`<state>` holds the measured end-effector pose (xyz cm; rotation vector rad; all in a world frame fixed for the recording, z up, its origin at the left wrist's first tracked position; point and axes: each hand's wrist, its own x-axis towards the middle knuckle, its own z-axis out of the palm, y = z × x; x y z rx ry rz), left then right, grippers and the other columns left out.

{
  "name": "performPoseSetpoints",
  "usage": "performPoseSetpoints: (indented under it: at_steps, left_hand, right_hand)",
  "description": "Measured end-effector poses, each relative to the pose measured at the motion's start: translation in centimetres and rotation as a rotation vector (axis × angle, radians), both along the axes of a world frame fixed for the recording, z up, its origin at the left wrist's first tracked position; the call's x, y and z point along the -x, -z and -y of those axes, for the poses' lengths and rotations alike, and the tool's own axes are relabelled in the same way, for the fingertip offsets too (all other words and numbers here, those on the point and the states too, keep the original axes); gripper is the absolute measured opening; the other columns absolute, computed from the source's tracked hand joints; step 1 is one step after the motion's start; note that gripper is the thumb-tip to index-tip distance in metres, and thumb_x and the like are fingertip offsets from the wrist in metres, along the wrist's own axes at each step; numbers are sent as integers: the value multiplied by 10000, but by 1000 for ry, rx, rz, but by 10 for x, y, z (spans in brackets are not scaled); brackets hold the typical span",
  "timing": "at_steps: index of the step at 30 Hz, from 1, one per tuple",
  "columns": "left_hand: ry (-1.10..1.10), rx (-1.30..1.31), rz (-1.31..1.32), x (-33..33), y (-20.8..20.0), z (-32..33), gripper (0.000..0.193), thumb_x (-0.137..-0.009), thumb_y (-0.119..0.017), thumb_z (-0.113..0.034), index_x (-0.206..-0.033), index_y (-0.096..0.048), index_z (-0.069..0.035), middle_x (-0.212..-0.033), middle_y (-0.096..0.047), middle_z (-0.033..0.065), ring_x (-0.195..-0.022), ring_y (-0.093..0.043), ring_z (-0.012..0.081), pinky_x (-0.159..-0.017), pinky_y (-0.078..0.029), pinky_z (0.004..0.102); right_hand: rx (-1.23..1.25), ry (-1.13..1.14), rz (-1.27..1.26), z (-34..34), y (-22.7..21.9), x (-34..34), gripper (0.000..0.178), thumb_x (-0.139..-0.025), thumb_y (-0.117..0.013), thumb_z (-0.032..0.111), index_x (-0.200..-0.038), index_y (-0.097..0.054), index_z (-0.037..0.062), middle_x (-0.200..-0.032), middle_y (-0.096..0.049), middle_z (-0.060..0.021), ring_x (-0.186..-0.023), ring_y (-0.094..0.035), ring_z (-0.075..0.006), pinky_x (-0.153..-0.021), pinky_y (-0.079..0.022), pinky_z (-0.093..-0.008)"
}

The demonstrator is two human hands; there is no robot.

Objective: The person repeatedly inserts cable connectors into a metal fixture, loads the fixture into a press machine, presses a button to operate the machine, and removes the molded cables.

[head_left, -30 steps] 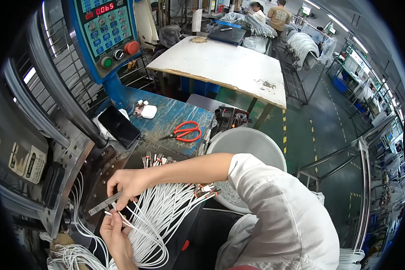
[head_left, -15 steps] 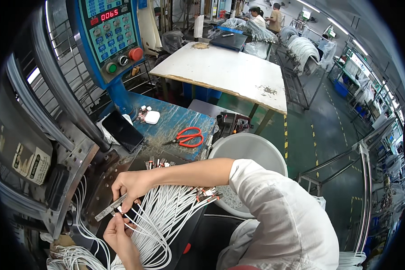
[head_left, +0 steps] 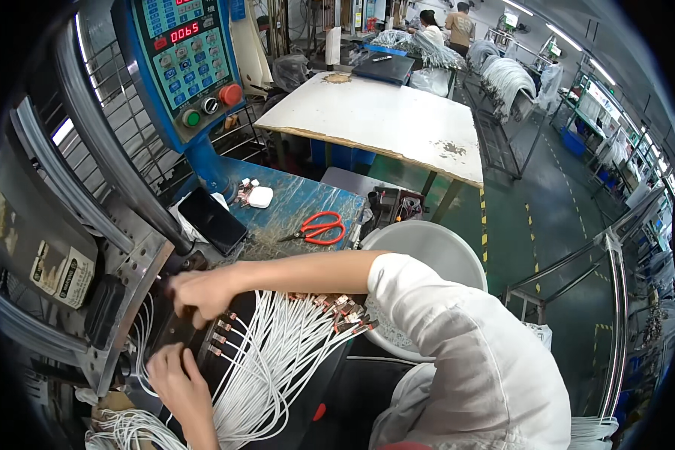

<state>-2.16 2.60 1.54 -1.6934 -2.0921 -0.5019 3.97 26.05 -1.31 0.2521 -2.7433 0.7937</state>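
Observation:
A thick bundle of white cables fans out in front of me, with small copper-coloured plugs on its far ends. My left hand is at the near left of the bundle over a dark surface, fingers slightly apart and bent, nothing seen in them. Beyond it, my right hand reaches in with the arm across the view; it is smeared by motion and its fingertips are partly hidden. Several cable plugs lie in a row just beside the right hand. The metal strip is not visible.
At left stand the machine's steel columns and a blue control panel. A phone, a white case and red-handled scissors lie on the blue bench. A grey bucket stands at right, a white table behind.
My hands have parted: the metal strip and cable end they held together are out of sight. The right hand moved away and left, the left hand left. Several plugs now show in a row.

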Motion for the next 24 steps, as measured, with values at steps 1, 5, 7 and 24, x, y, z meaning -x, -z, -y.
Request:
performPoseSetpoints:
  at_steps: [1, 5, 7, 24]
  left_hand:
    - [-13, 6, 1, 7, 2, -3, 215, -922, -623, -87, -1111, -657, 11, -1081, -651, 162, -953, -610, 289, -807, -472, 434]
    - [-225, 73, -144, 27, 37, -58, 378, -923, -552, -37, -1298, -525, 5, -1310, -523, 228, -1135, -512, 420, -994, -410, 466]
    - [-251, 14, -228, 47, 55, -61, 432, -925, -539, -22, -1352, -476, -7, -1339, -501, 220, -1167, -505, 429, -995, -415, 468]
    - [-105, 24, -42, 87, 59, -59, 277, -953, -539, -73, -1212, -542, 26, -1109, -609, 229, -1013, -568, 426, -888, -461, 484]
  right_hand:
    - [-134, 155, -94, -2, 0, 16, 428, -722, -754, 182, -1075, -690, -51, -1043, -699, -220, -1004, -656, -327, -865, -521, -413]
    - [-295, 373, -322, -90, 64, 112, 369, -877, -605, 235, -1197, -672, 64, -1262, -617, -159, -1181, -558, -336, -990, -446, -438]
    - [-292, 369, -386, -88, 70, 131, 367, -886, -592, 235, -1205, -669, 72, -1270, -616, -152, -1186, -556, -328, -1000, -439, -434]
    - [-274, 347, -277, -52, 34, 119, 334, -888, -576, 281, -1149, -687, 103, -1265, -633, -103, -1195, -569, -303, -963, -480, -415]
